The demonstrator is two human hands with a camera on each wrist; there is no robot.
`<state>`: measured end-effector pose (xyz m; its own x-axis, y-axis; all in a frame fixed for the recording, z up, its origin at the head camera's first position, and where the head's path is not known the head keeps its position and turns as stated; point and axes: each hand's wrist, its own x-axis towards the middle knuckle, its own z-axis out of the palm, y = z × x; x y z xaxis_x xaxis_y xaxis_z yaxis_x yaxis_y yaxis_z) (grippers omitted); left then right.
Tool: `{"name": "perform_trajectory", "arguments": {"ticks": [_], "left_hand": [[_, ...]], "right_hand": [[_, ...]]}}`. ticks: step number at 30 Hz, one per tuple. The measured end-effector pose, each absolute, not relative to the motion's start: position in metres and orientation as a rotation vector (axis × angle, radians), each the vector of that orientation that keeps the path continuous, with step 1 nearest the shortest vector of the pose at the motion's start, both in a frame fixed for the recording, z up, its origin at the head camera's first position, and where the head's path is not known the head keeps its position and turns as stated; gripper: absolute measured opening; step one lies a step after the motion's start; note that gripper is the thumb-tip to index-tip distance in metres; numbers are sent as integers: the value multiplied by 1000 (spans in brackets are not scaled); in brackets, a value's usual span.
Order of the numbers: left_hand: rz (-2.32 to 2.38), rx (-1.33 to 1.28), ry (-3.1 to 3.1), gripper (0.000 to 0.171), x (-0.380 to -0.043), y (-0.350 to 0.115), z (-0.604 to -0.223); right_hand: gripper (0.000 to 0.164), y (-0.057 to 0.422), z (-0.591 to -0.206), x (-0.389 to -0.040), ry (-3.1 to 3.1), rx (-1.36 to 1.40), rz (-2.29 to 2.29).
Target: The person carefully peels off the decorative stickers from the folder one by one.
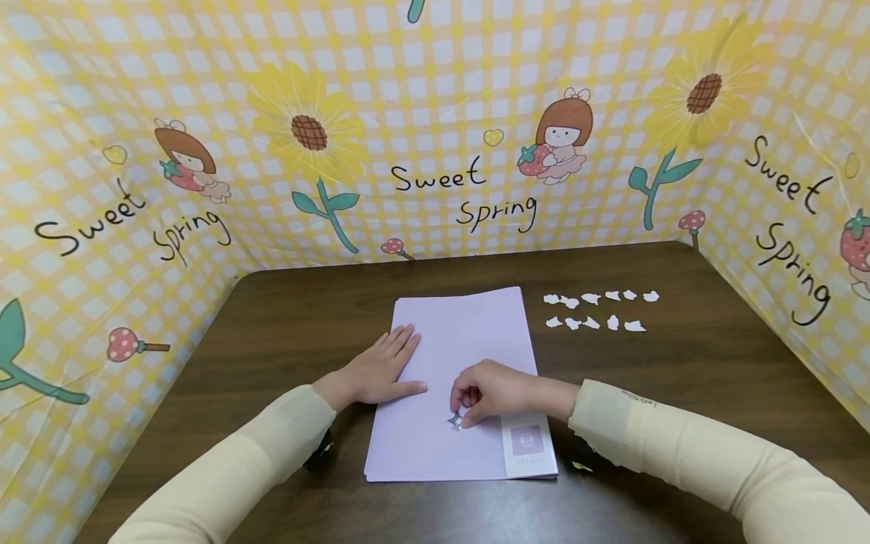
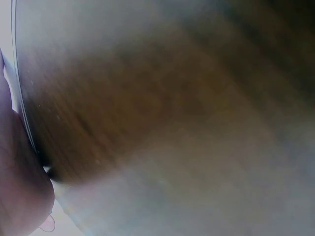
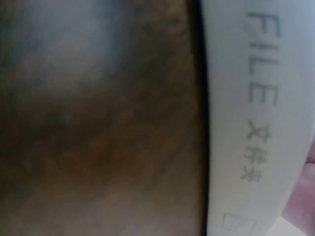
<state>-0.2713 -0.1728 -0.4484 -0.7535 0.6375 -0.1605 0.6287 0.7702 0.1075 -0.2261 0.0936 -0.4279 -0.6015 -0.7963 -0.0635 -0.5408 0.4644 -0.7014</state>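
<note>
A lilac file folder lies on the table, its white label corner at the lower right; the right wrist view shows the lettering "FILE" on the folder. My left hand rests flat on the folder's left edge, fingers straight and thumb spread. Over the lower middle of the folder, my right hand has its fingers curled and pinches a small cartoon sticker between thumb and index finger at the folder's surface. Only a blurred part of the left hand shows in the left wrist view.
Two rows of small white cut-out pieces lie on the dark wooden table to the right of the folder. A yellow checked cloth with flowers and lettering hangs around the table's back and sides.
</note>
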Motion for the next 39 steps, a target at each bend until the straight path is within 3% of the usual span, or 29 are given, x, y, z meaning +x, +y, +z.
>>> {"name": "perform_trajectory", "arguments": {"ticks": [39], "left_hand": [[52,990,2771,98,-271,-171,-446]], "right_hand": [[19,93,-426,-226,2307,-1078,-935]]}}
